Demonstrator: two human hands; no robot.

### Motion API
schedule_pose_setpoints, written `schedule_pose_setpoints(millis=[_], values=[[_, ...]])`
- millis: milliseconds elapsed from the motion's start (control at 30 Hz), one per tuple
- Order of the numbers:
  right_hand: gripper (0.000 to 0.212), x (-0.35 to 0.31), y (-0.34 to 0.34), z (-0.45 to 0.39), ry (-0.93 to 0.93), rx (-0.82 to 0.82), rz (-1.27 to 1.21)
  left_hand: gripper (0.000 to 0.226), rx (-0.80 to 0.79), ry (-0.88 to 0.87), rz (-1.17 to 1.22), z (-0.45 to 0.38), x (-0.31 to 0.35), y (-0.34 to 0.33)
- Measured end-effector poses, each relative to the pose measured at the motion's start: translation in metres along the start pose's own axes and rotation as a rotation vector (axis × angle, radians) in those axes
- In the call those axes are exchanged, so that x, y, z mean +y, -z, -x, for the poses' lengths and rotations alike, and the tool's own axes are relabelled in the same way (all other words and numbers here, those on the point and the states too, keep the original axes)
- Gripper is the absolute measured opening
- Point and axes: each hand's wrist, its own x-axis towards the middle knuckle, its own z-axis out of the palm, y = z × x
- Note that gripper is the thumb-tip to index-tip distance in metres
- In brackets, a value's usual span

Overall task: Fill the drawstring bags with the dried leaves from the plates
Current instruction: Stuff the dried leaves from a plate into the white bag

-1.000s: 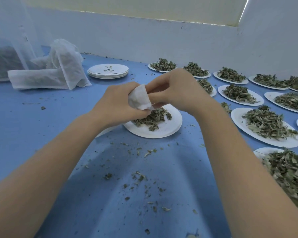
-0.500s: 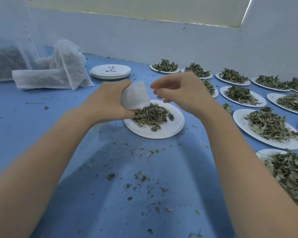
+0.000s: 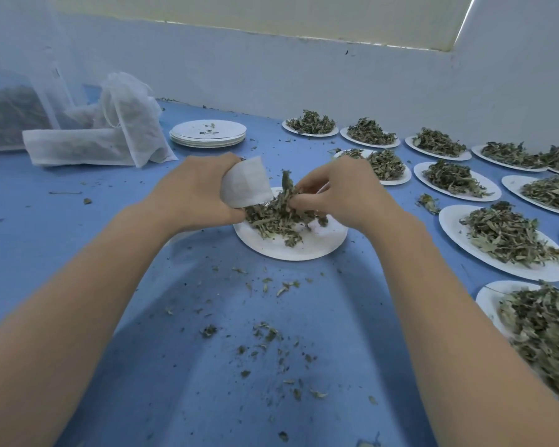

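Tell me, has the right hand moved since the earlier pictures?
Yes. The right hand has come down onto the leaves on the centre plate and pinches some.

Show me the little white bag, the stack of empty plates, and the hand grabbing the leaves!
little white bag point(image 3: 246, 185), head view, on its flat white side.
stack of empty plates point(image 3: 188, 132), head view, on the top plate's left part.
right hand point(image 3: 339, 191), head view, on its back.
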Motion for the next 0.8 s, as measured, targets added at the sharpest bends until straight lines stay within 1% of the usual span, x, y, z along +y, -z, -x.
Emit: schedule_pose_setpoints(millis=[200,267,500,600,667,733,800], values=[[0.007,-0.005,0.020,0.005,0.068,0.053,-0.009,0.043,-0.002,-0.004,-0.027,0.000,-0.001,-0.002],[0.011,-0.010,0.022,0.005,0.100,0.042,0.014,0.046,-0.008,-0.008,-0.043,0.001,0.001,-0.002],[0.021,-0.027,0.016,0.005,0.154,-0.081,0.284,0.050,0.007,-0.052,-0.089,0.001,0.006,0.000],[0.019,-0.031,0.014,0.007,0.144,-0.125,0.281,0.051,0.017,-0.124,-0.207,0.000,0.007,0.001],[0.014,-0.030,0.013,0.008,0.136,-0.153,0.270,0.052,0.028,-0.186,-0.272,0.000,0.007,0.003],[0.006,-0.029,0.015,0.008,0.142,-0.156,0.234,0.052,0.036,-0.233,-0.318,0.000,0.006,0.005],[0.005,-0.029,0.015,0.008,0.162,-0.135,0.192,0.051,0.041,-0.250,-0.350,-0.001,0.007,0.004]])
